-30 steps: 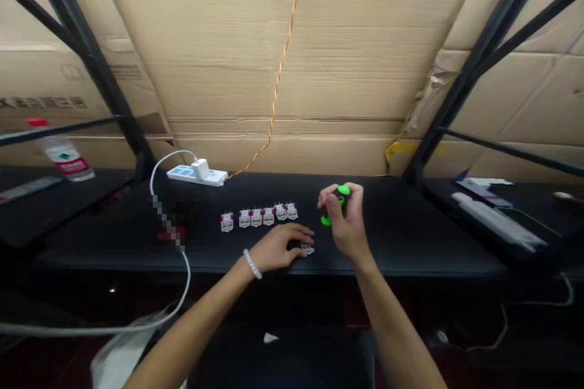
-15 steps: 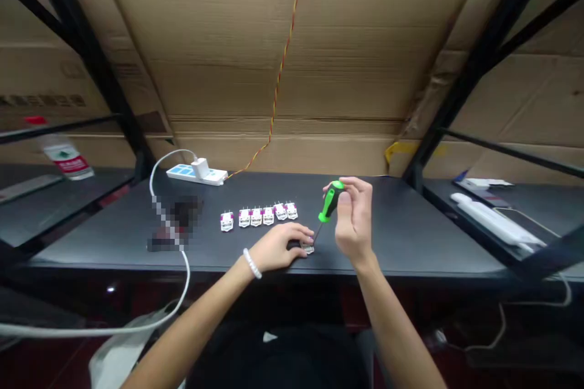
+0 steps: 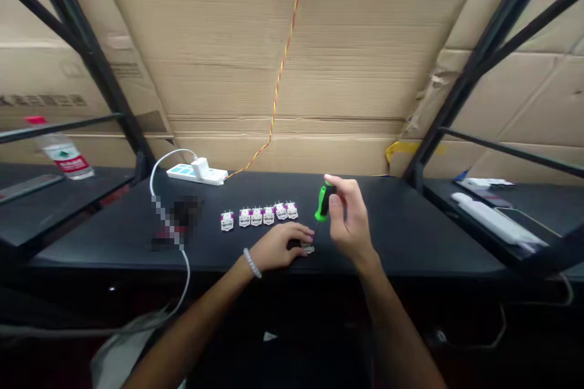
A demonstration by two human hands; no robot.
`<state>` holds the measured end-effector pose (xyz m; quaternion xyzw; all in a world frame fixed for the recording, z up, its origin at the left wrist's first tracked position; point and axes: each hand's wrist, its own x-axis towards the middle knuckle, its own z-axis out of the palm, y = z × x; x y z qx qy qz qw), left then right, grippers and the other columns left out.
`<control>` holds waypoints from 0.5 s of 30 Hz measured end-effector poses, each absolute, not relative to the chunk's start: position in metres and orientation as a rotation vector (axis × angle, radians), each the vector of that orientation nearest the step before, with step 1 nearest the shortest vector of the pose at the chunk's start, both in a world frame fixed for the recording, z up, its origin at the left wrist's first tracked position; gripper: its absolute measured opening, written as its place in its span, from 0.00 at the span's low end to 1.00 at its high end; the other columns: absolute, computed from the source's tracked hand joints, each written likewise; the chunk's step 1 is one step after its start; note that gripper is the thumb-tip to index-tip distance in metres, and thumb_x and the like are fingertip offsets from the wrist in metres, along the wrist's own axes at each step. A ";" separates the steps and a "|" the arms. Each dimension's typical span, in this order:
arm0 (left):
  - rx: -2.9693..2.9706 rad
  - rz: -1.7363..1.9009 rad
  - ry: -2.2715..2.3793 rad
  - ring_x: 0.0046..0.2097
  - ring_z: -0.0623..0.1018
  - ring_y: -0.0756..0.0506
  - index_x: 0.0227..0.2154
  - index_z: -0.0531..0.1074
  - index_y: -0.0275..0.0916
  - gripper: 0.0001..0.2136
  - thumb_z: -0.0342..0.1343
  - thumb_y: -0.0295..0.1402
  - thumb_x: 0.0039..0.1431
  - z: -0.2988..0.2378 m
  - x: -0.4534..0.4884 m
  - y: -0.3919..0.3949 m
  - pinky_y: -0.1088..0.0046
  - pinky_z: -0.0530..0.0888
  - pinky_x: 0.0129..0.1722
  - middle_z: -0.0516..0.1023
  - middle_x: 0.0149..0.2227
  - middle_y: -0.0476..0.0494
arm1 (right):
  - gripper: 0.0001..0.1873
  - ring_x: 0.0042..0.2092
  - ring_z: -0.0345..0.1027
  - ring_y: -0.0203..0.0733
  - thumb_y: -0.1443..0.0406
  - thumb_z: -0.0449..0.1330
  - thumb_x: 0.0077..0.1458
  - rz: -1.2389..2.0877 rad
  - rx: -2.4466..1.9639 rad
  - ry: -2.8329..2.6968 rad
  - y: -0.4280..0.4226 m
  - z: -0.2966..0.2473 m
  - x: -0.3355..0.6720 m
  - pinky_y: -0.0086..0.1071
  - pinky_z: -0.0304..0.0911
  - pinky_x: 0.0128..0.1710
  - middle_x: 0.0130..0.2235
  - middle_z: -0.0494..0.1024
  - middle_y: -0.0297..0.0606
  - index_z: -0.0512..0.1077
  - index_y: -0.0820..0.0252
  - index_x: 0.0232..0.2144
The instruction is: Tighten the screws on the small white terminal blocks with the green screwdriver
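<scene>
My left hand [image 3: 279, 247] lies low over the table near its front edge, fingers closed on a small white plug part [image 3: 308, 248] that its fingertips partly cover. In my right hand [image 3: 351, 219] is a green-and-black screwdriver [image 3: 323, 202], tilted, with its shaft running down to the held part. The exact point where the tip meets the part is too small to make out. Beyond my left hand, several white-and-purple plug parts [image 3: 256, 217] with metal pins stand in a row, one of them [image 3: 227, 221] set apart at the left.
A white power strip [image 3: 214, 177] with a plugged-in charger [image 3: 199, 167] and white cable lies at the back left. A blurred-out item [image 3: 177, 225] is on the left. Black shelf posts [image 3: 474, 61] flank the table; a cardboard wall [image 3: 347, 73] closes the back.
The screwdriver handle and my right hand have shifted slightly left; the right fingers have changed their hold on the handle's top. My left hand and the plug part stay put.
</scene>
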<state>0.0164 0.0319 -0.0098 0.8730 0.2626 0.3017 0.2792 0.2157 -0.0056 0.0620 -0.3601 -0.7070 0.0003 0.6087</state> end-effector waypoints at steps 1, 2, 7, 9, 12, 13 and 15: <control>2.339 0.810 0.704 0.57 0.83 0.39 0.44 0.85 0.39 0.10 0.69 0.28 0.60 -0.010 0.016 0.032 0.59 0.76 0.63 0.85 0.55 0.39 | 0.18 0.42 0.71 0.44 0.64 0.53 0.72 -0.013 -0.826 -1.634 -0.006 0.063 0.217 0.42 0.72 0.42 0.46 0.74 0.41 0.70 0.49 0.60; 2.336 0.810 0.704 0.57 0.83 0.39 0.44 0.85 0.39 0.10 0.69 0.28 0.59 -0.010 0.017 0.032 0.60 0.76 0.63 0.85 0.55 0.39 | 0.18 0.41 0.71 0.44 0.63 0.57 0.70 -0.032 -0.814 -1.635 -0.006 0.065 0.218 0.41 0.72 0.41 0.46 0.74 0.41 0.71 0.49 0.60; 2.338 0.798 0.706 0.56 0.83 0.40 0.44 0.85 0.41 0.10 0.69 0.27 0.59 -0.008 0.017 0.031 0.60 0.76 0.63 0.84 0.55 0.40 | 0.22 0.41 0.73 0.44 0.64 0.67 0.63 -0.084 -0.787 -1.628 -0.008 0.067 0.218 0.39 0.72 0.39 0.46 0.78 0.39 0.73 0.49 0.59; 2.340 0.797 0.699 0.56 0.83 0.40 0.44 0.85 0.41 0.10 0.69 0.28 0.60 -0.008 0.017 0.031 0.60 0.76 0.63 0.84 0.55 0.40 | 0.22 0.43 0.75 0.45 0.67 0.62 0.66 -0.026 -0.793 -1.631 -0.010 0.067 0.217 0.41 0.74 0.42 0.48 0.80 0.40 0.72 0.49 0.61; 2.337 0.809 0.694 0.57 0.83 0.39 0.45 0.85 0.40 0.10 0.69 0.28 0.60 -0.008 0.016 0.031 0.60 0.76 0.63 0.84 0.55 0.39 | 0.23 0.47 0.77 0.47 0.67 0.59 0.67 0.045 -0.787 -1.639 -0.012 0.066 0.217 0.44 0.75 0.47 0.51 0.81 0.43 0.71 0.51 0.62; 2.337 0.812 0.696 0.57 0.83 0.39 0.45 0.85 0.40 0.10 0.69 0.28 0.60 -0.008 0.016 0.031 0.60 0.76 0.63 0.84 0.55 0.39 | 0.23 0.48 0.78 0.48 0.67 0.60 0.66 0.042 -0.781 -1.631 -0.012 0.066 0.217 0.44 0.75 0.48 0.51 0.81 0.43 0.71 0.51 0.62; 2.339 0.816 0.699 0.57 0.83 0.39 0.44 0.85 0.40 0.10 0.69 0.28 0.60 -0.009 0.016 0.031 0.59 0.76 0.63 0.84 0.55 0.39 | 0.23 0.48 0.78 0.48 0.65 0.66 0.63 0.002 -0.769 -1.607 -0.012 0.066 0.217 0.43 0.75 0.46 0.50 0.81 0.42 0.74 0.50 0.59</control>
